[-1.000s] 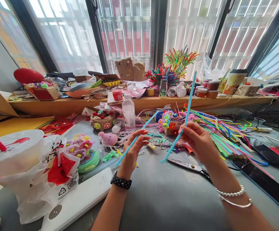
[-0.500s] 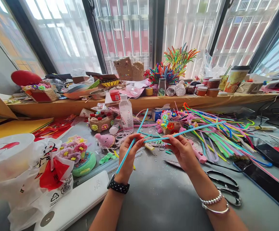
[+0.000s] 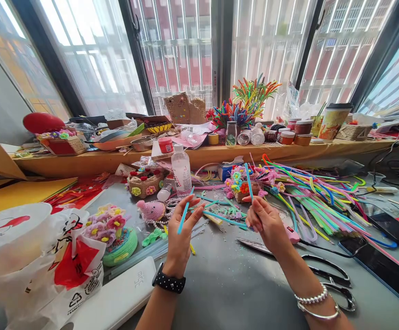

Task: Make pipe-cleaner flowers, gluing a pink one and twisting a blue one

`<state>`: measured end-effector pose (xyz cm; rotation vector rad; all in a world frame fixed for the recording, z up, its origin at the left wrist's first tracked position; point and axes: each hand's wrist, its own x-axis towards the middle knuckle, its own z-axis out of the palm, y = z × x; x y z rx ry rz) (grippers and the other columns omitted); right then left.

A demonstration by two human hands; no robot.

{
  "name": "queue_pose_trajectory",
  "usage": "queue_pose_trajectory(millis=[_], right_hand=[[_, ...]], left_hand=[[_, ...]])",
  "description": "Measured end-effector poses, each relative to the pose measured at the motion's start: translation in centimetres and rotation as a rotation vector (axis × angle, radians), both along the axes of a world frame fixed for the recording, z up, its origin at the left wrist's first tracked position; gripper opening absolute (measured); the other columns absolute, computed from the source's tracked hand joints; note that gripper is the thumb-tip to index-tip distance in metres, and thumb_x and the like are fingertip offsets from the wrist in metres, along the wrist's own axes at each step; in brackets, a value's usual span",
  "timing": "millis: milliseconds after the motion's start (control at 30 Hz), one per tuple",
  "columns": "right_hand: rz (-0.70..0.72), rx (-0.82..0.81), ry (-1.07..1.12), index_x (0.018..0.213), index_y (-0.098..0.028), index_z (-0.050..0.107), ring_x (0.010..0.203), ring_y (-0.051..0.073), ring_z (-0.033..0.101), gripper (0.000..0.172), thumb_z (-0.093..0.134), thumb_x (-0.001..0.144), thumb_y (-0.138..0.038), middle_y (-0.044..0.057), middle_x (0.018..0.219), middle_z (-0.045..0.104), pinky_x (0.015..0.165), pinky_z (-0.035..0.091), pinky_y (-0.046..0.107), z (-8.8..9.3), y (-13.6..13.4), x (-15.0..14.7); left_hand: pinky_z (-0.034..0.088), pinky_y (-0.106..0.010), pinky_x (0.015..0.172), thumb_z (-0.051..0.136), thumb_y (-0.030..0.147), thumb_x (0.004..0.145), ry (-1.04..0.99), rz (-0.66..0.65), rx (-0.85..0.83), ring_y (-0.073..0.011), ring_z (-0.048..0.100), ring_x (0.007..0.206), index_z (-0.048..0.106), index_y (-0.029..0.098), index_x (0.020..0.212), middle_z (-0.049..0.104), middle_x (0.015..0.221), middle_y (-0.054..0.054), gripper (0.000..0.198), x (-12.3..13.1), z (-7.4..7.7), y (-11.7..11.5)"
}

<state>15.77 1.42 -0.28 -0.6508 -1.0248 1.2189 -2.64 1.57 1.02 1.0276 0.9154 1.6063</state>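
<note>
My left hand (image 3: 182, 231) holds a light blue pipe cleaner (image 3: 184, 214), which slants across its loosely bent fingers. In my right hand (image 3: 266, 223), thumb and fingers pinch another light blue pipe cleaner (image 3: 248, 179) that points up and away. The two pieces are apart. Beyond and between the hands, more blue pipe cleaner pieces (image 3: 225, 220) lie on the table among green scraps. Scissors (image 3: 330, 277) rest by my right forearm, their blades (image 3: 256, 245) partly behind the wrist. A pink tool with a cord (image 3: 292, 234) shows just past my right hand.
A flower-trimmed basket (image 3: 242, 190) and a pile of coloured pipe cleaners (image 3: 323, 208) are at the back right. A bottle (image 3: 182, 172) stands behind my left hand. Left lie a white power bank (image 3: 117, 293), a plastic bag (image 3: 72, 261) and a crocheted flower piece (image 3: 118, 243); right, a phone (image 3: 385, 270).
My hands have moved apart, and the two pipe cleaners are separated. The one in my right hand has swung from nearly level to upright. My left fingers have loosened somewhat.
</note>
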Motion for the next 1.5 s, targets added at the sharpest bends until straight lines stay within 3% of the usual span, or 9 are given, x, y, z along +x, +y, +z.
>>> queue_pose_trajectory(millis=[133, 267, 533, 800, 1500], right_hand=[[0.002, 0.023, -0.403, 0.084, -0.02, 0.055, 0.036, 0.007, 0.03, 0.023, 0.053, 0.073, -0.04, -0.008, 0.043, 0.033, 0.037, 0.025, 0.021, -0.47, -0.27, -0.84], [-0.018, 0.082, -0.622, 0.072, -0.019, 0.055, 0.042, 0.008, 0.034, 0.022, 0.05, 0.075, -0.04, -0.006, 0.045, 0.037, 0.041, 0.026, 0.022, -0.66, -0.28, -0.96], [-0.076, 0.133, -0.771, 0.074, -0.019, 0.056, 0.046, 0.01, 0.038, 0.021, 0.046, 0.078, -0.036, -0.004, 0.048, 0.042, 0.045, 0.029, 0.022, -0.52, -0.5, -1.22], [-0.194, 0.284, -0.903, 0.07, -0.019, 0.059, 0.067, 0.016, 0.05, 0.022, 0.043, 0.08, -0.032, 0.003, 0.067, 0.054, 0.061, 0.037, 0.026, -0.28, -0.53, -1.01], [-0.118, 0.268, -1.064, 0.075, -0.016, 0.059, 0.068, 0.015, 0.055, 0.022, 0.042, 0.081, -0.029, 0.004, 0.073, 0.062, 0.061, 0.038, 0.024, -0.06, -0.52, -0.87]], left_hand=[[0.046, -0.03, 0.077, 0.067, 0.022, 0.059, -0.013, -0.004, -0.016, -0.0188, 0.06, 0.087, 0.051, 0.018, 0.101, 0.06, 0.098, -0.006, 0.046, 0.08, 0.05, -0.06], [0.046, -0.031, 0.078, 0.068, 0.021, 0.058, 0.018, -0.003, 0.022, -0.0189, 0.059, 0.087, 0.053, 0.018, 0.099, 0.061, 0.097, -0.007, 0.044, 0.14, 0.02, -0.04], [0.045, -0.031, 0.08, 0.067, 0.018, 0.059, 0.026, -0.021, 0.065, -0.0188, 0.058, 0.09, 0.055, 0.019, 0.096, 0.063, 0.095, -0.005, 0.039, 0.31, 0.05, -0.18], [0.046, -0.031, 0.08, 0.067, 0.018, 0.059, 0.013, -0.019, 0.044, -0.019, 0.059, 0.09, 0.057, 0.019, 0.097, 0.064, 0.094, -0.005, 0.039, 0.15, -0.11, 0.07], [0.047, -0.033, 0.08, 0.064, 0.02, 0.062, 0.132, -0.02, 0.083, -0.0201, 0.059, 0.09, 0.059, 0.017, 0.096, 0.066, 0.093, -0.006, 0.035, -0.25, -0.39, 0.4]])
